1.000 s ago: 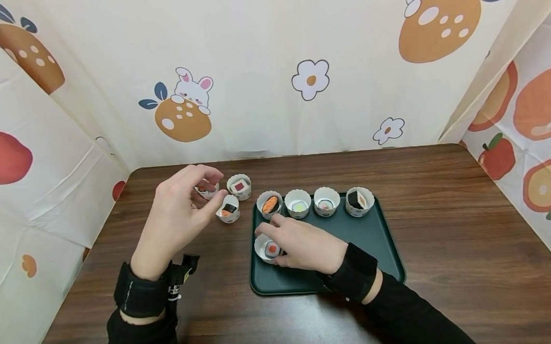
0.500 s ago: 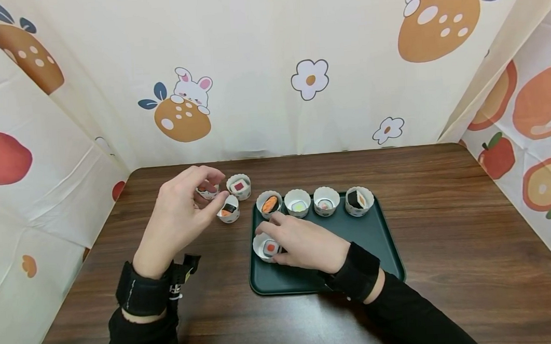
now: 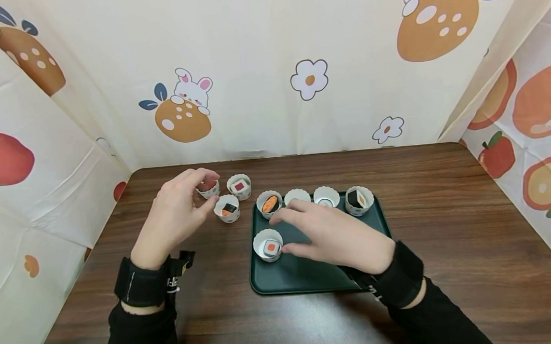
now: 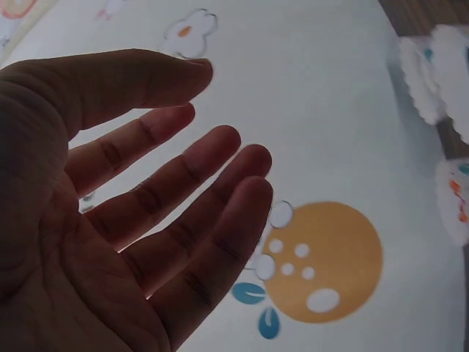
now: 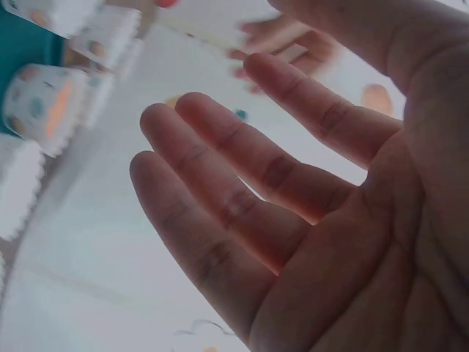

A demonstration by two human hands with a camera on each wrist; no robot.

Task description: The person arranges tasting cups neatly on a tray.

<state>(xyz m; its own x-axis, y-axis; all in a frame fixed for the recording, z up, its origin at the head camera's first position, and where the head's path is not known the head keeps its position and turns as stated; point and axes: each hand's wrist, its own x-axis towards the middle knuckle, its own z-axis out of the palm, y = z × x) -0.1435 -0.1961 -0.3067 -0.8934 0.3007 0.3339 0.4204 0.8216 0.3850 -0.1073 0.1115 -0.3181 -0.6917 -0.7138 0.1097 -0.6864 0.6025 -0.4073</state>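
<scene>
“Red-topped cup (image 3: 210, 191): which hand is nearer?”

“Left hand (image 3: 172, 208). Nothing held; left wrist view gives a bare palm, thumb well apart from the fingers.”

“Bearing of the cup from that hand?”

“At the fingertips, just to their right. In the head view it shows between index finger and thumb, partly covered; contact and height of the hand above it, cannot tell. Cup is round and looks upright, so no long axis to match.”

“Neighbours?”

“Black-and-orange cup (image 3: 227, 209) to the right and nearer the person, close to the thumb tip. White-and-red cup (image 3: 239, 187) to the right, toward the far edge of the bench (image 3: 451, 225). All three stand left of the tray (image 3: 288, 284), in the far left part of the bench.”

“Right hand (image 3: 335, 234)?”

“Over the tray, fingers spread, palm bare in its wrist view. Thumb tip just beside the orange-centred cup (image 3: 263, 251) at the tray's left edge. Four more cups line the tray's far edge.”

“Judgement?”

“Grip would turn on the thumb-to-index gap: it frames the red-topped cup best. Risk: thumb knocking the black-and-orange one.”
</scene>
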